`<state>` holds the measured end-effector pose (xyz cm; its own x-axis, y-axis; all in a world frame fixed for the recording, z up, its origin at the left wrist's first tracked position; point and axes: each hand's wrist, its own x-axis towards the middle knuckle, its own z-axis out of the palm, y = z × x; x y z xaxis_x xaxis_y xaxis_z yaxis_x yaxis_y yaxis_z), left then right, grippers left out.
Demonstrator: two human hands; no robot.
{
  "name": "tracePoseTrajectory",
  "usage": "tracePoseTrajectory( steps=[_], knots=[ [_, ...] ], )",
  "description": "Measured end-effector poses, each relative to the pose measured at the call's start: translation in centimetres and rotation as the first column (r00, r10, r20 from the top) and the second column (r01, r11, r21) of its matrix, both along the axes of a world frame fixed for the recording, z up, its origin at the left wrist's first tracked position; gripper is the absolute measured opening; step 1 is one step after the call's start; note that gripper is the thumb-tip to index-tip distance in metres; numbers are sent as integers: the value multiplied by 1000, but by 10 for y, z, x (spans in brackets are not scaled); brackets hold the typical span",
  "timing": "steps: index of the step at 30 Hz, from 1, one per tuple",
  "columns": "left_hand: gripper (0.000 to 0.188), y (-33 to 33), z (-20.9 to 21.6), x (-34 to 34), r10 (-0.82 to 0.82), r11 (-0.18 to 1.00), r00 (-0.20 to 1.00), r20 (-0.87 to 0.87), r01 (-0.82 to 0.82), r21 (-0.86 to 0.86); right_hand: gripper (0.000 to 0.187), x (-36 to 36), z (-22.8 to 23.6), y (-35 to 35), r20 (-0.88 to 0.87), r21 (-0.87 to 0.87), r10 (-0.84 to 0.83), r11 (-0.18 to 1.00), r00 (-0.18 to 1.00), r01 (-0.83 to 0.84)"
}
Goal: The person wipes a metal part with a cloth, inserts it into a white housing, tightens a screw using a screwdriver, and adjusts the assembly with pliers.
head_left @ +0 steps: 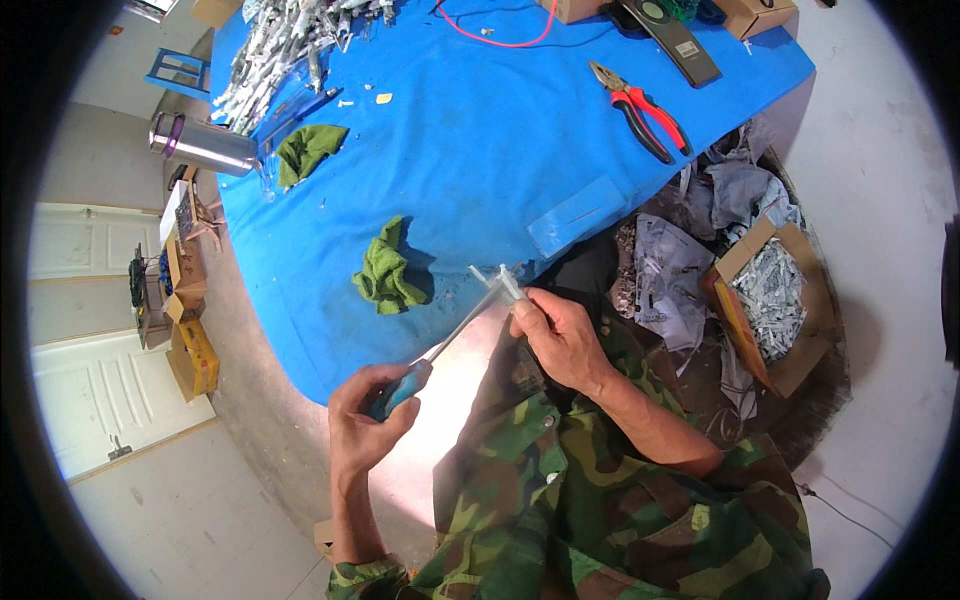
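Note:
My left hand [368,418] is closed around the blue handle of a screwdriver [400,389]. Its long thin metal shaft slants up and right to the small part in my other hand. Between the thumb and fingers of my right hand [564,338] is a small whitish, partly clear plastic piece [510,284]. The shaft's tip is beside or against this piece; exact contact is unclear. Both hands are just off the near edge of the blue-covered table [450,170]. Left of the piece, a crumpled green cloth [386,270] lies on the cover.
Red-handled pliers [642,112] lie at the right of the table. A second green cloth [309,152], a steel flask [203,143] and a heap of thin whitish parts [285,55] sit at the left. A cardboard box [790,290] of similar pieces and plastic bags [672,275] stand right.

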<state>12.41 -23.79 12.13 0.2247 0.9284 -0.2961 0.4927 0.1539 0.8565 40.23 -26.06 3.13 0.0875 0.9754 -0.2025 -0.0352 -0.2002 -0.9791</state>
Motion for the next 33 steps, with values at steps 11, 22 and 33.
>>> tracePoseTrajectory(
  steps=[11,22,33],
  knots=[
    [39,-22,-26,10,141,977,951,276,-89,-195,21,-9,6,-1,220,109,-86,992,972,63],
    [37,-61,-12,50,29,996,997,78,-35,86,20,-17,-4,-1,316,247,-233,956,920,157],
    [38,-57,21,66,-78,924,939,-336,195,329,18,-18,-6,-3,348,250,-279,948,895,198]
  ],
)
